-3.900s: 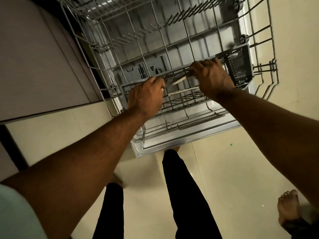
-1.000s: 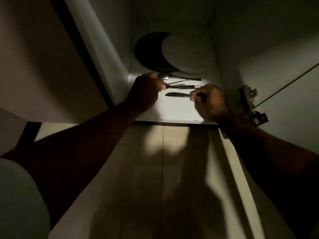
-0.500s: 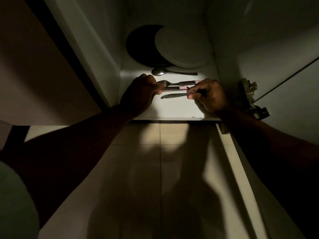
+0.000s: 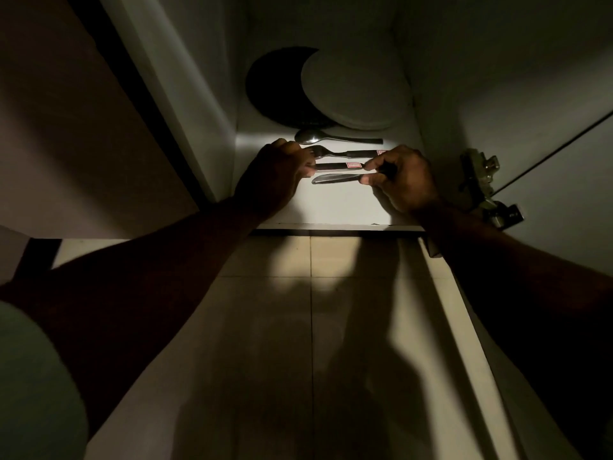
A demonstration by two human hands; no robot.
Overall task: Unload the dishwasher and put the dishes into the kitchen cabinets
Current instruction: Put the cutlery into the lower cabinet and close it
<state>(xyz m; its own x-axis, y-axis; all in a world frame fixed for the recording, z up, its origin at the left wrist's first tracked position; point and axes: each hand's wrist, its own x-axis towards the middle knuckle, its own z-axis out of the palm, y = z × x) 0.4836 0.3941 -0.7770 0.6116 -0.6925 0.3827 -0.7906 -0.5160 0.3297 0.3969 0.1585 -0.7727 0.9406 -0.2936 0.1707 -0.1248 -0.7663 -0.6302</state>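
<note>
The steel table knife loses its handle inside the curled right hand. The left hand covers the head of the dark-handled utensil with a red label, so its kind cannot be told. The pale round plate hides part of the black round plate

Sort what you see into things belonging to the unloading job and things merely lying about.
Job: steel spoon, dark-handled steel fork, red-labelled dark-handled utensil gripped by left hand, black-handled steel knife pinched by right hand, dark round plate, pale round plate, white cabinet shelf.
Lying about: metal door hinge, beige tiled floor.
</note>
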